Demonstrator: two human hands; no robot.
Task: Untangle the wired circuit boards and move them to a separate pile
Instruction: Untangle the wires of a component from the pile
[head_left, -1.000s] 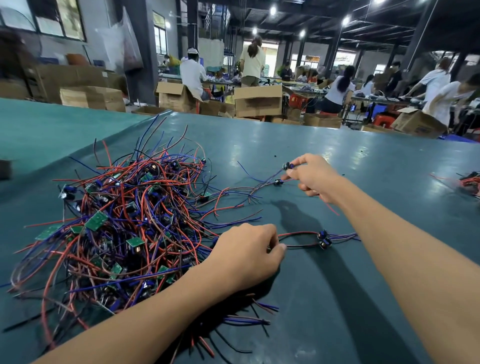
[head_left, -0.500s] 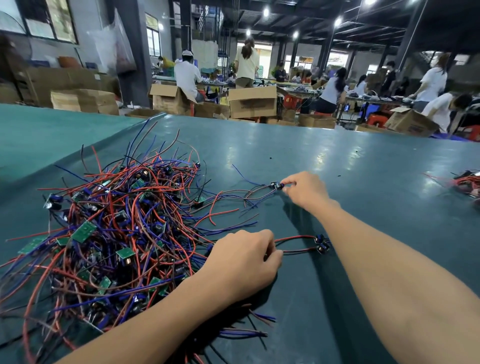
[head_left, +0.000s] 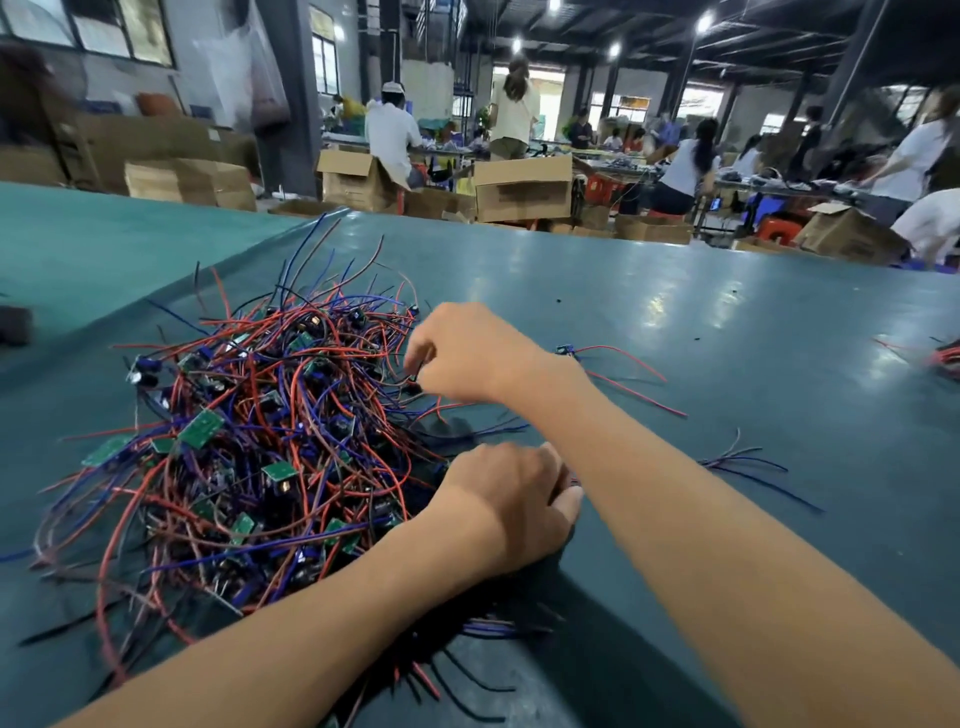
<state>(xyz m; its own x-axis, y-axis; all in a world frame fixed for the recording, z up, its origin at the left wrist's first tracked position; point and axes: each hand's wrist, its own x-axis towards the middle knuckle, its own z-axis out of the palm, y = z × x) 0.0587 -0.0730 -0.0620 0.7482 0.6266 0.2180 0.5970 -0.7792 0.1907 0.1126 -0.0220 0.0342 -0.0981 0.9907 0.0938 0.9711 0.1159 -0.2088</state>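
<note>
Teal worktable (head_left: 675, 322) carries the tangled pile (head_left: 249, 441) at nine o'clock of both hands. At its edge the right hand (head_left: 467, 353) pinches wires (head_left: 400, 395); the left hand (head_left: 509, 499) curls down (its hold is hidden). Best to pin the pile and draw one strand out slowly.

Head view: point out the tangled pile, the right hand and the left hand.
tangled pile (head_left: 249, 441), head view, middle of the heap.
right hand (head_left: 467, 353), head view, back of the hand.
left hand (head_left: 509, 499), head view, back of the hand.

Tangled red-and-blue wired circuit boards (head_left: 249, 447) heaped left; separate pile (head_left: 940, 356) far right.
</note>
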